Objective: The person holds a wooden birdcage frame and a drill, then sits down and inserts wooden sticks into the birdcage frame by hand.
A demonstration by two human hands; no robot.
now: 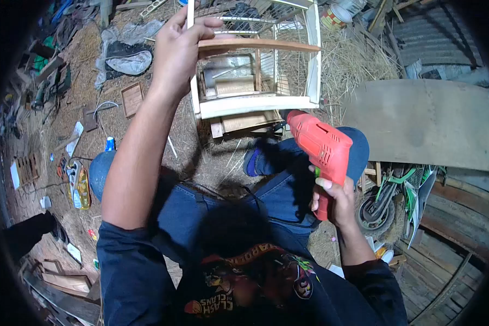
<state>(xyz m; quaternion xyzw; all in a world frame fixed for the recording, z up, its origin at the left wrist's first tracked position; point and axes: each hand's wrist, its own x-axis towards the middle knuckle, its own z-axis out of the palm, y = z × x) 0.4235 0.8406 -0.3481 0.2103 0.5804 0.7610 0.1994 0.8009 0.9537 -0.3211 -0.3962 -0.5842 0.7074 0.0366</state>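
Observation:
My left hand [180,49] is closed around the left upright of a white wooden cage [258,105] with thin wire bars. A brown wooden strip [261,44] runs across the cage beside my fingers. In my right hand [339,201] is a red power drill [321,144], gripped by its handle with my thumb near the green switch. The drill's black chuck [284,114] points at the lower right of the cage's white bottom rail. The bit's tip is too small or hidden to make out, so I cannot tell whether it touches the wood.
Wooden pieces [250,120] lie below the cage. To the right are a large flat board [424,122], a toy-like green motorbike [388,198] and stacked planks [462,217]. A small wooden tray [131,99] and a yellow plastic bottle [81,190] sit on the littered ground at left.

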